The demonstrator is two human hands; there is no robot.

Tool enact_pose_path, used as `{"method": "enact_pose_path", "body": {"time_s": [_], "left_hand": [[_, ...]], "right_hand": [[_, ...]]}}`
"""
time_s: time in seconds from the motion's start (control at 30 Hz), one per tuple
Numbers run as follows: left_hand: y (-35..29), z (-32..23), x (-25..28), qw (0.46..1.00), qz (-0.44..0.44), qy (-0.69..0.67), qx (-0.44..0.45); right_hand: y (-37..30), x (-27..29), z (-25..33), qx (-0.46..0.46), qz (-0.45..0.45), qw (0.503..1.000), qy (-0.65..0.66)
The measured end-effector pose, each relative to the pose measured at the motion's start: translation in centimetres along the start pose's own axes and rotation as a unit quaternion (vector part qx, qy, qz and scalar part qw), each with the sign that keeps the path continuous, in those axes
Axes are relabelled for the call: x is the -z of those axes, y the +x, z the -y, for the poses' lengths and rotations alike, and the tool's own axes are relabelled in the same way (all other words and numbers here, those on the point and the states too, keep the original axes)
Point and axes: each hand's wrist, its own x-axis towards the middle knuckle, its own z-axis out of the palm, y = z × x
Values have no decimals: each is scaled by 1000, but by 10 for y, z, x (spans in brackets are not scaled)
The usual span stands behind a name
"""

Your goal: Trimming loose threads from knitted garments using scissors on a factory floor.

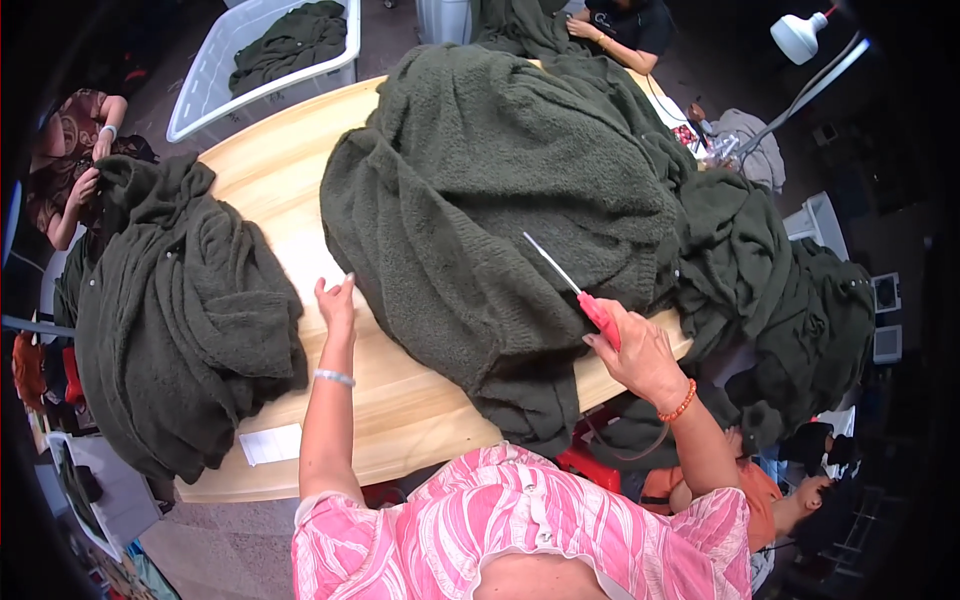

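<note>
A large dark green knit garment (500, 180) lies bunched across the middle of the wooden table (400, 430). Beside its left edge is my left hand (337, 300), fingers apart with nothing seen in them; whether a fingertip touches the knit I cannot tell. Over the garment's lower right part, my right hand (640, 352) is wrapped round a red-handled tool (598, 315) with a thin straight metal shaft, much like a screwdriver. The shaft points up and left above the knit; its exact tip shape is too small to make out.
More dark green garments are heaped at the left (190, 330) and the right (780, 260). A pale label or paper (270, 445) lies near the table's front edge. Behind stands a white bin (185, 105). A lamp (797, 38) hangs far right. Other people sit around the table.
</note>
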Motion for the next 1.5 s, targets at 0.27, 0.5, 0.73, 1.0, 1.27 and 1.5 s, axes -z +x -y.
{"method": "enact_pose_path", "body": {"time_s": [0.27, 0.5, 0.73, 1.0, 1.27, 1.5], "left_hand": [[48, -33, -43, 926, 76, -354, 109], [-62, -221, 87, 892, 157, -233, -355], [-147, -138, 109, 695, 481, 251, -471], [-173, -9, 144, 899, 274, 208, -271], [-115, 40, 150, 925, 87, 273, -248], [-56, 26, 148, 900, 54, 328, -283]], "right_hand": [[1, 3, 29, -25, 30, 999, -6], [17, 9, 43, 17, -48, 996, 71], [44, -13, 64, 16, 2, 997, 69], [96, -78, 113, 101, 121, 987, 24], [167, -211, 125, 72, 114, 991, -19], [150, -177, 99, 95, 180, 977, 60]]}}
